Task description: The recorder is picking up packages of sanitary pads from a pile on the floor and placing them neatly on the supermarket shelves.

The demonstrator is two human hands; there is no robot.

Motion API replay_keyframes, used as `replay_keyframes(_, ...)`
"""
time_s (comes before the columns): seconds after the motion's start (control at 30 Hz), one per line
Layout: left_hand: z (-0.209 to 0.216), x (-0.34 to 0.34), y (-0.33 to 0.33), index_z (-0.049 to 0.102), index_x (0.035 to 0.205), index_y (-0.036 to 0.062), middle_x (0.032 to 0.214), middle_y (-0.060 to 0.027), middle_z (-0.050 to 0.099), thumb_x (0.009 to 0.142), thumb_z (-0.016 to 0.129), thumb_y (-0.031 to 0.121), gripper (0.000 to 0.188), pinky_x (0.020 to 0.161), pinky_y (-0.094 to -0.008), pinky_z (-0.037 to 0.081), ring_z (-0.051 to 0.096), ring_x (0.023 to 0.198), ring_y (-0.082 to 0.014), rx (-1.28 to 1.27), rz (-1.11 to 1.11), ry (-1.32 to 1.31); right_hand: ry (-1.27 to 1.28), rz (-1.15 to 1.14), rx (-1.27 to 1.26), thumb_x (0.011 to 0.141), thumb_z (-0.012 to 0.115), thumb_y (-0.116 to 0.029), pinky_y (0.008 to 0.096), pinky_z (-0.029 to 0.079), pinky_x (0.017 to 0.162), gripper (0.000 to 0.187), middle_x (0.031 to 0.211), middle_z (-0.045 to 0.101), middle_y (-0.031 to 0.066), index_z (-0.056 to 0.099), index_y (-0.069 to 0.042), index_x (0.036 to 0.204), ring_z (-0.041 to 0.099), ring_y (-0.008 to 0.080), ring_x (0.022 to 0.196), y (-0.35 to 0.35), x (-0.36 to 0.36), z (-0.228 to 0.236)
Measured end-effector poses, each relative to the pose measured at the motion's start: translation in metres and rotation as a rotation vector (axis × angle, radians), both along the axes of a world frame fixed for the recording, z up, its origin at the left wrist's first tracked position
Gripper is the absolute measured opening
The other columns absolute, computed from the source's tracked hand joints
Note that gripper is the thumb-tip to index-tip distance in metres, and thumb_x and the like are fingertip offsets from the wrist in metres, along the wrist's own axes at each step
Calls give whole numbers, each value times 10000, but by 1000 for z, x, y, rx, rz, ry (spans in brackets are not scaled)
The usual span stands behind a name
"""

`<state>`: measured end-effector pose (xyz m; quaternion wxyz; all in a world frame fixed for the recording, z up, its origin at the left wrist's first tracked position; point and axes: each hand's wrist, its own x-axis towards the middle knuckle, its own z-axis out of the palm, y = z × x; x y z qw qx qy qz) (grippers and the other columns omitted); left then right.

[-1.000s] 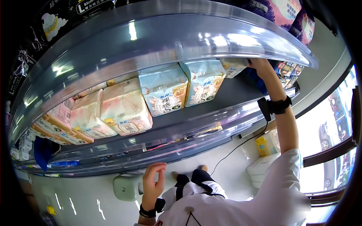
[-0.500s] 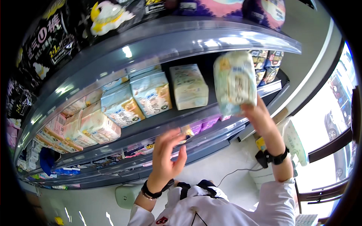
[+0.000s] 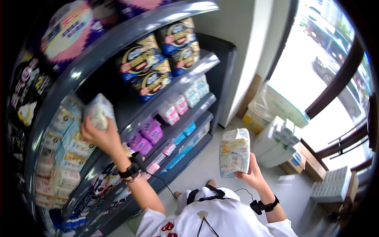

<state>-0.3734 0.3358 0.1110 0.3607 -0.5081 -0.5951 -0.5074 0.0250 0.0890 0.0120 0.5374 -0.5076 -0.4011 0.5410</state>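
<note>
My right hand (image 3: 252,173) holds a pale green-and-cream soft pack (image 3: 234,148) by its lower end, out in front of the shelves and above the floor. The pack stands roughly upright, my thumb across its lower corner. On the left, my left hand (image 3: 96,134) is closed round a smaller-looking whitish pack (image 3: 101,108) at the middle shelf; whether its base rests on the shelf I cannot tell. Just below and left of that hand are light blue packs (image 3: 79,144), with pink packs (image 3: 51,185) farther along.
Black, blue and gold packs (image 3: 144,67) are stacked at the shelf's right end. Purple packs (image 3: 144,134) sit on a lower shelf (image 3: 173,130). A large bag (image 3: 272,106), white bundles (image 3: 276,144) and cartons (image 3: 314,162) stand by the window at right.
My right hand has brought its pack down and away from the shelf. My left hand, empty before, has reached up-left and closed on another pack. The view has turned to the right.
</note>
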Motion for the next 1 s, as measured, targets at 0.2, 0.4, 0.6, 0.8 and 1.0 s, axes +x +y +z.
replay_keyframes(0.2, 29, 70, -78, 460, 1321, -3, 1340, -194, 432, 842, 742, 204, 593, 1053, -500, 408, 459, 1251, -344, 290, -249, 135, -218, -205, -41, 743, 820, -194, 369, 435, 1039, 835, 1283, 524, 134, 316, 1, 1380, 544, 192, 1191, -34, 53, -26)
replay_keyframes(0.4, -24, 215, -104, 312, 1433, 8, 1470, -210, 335, 758, 635, 404, 847, 1071, -528, 392, 392, 1337, -385, -358, -1292, -516, -137, -390, -116, 745, 817, -209, 385, 449, 1036, 830, 1259, 533, 130, 325, -4, 1381, 557, 206, 1186, -65, 85, -51)
replay_keyframes(0.6, -148, 318, -78, 494, 1372, 87, 1294, -81, 603, 908, 538, 323, 522, 992, -415, 466, 593, 1181, -239, -1449, -1572, -1741, -187, -572, -237, 721, 831, -228, 383, 480, 990, 819, 1225, 545, 136, 366, 6, 1353, 574, 209, 1144, -73, 121, -68)
replay_keyframes(0.8, -162, 419, -33, 516, 1370, 125, 1317, -69, 615, 922, 523, 390, 521, 972, -451, 484, 605, 1186, -270, -1843, -1501, -1824, -166, -719, -343, 710, 839, -252, 380, 493, 974, 834, 1231, 539, 152, 370, 34, 1337, 583, 220, 1130, -68, 180, -81)
replay_keyframes(1.0, -183, 543, 21, 491, 1400, 143, 1363, -74, 580, 938, 474, 440, 550, 995, -453, 463, 570, 1234, -278, -1992, -1527, -1749, -167, -845, -485, 712, 846, -253, 370, 510, 935, 825, 1202, 556, 154, 371, 41, 1320, 584, 221, 1114, -44, 267, -90)
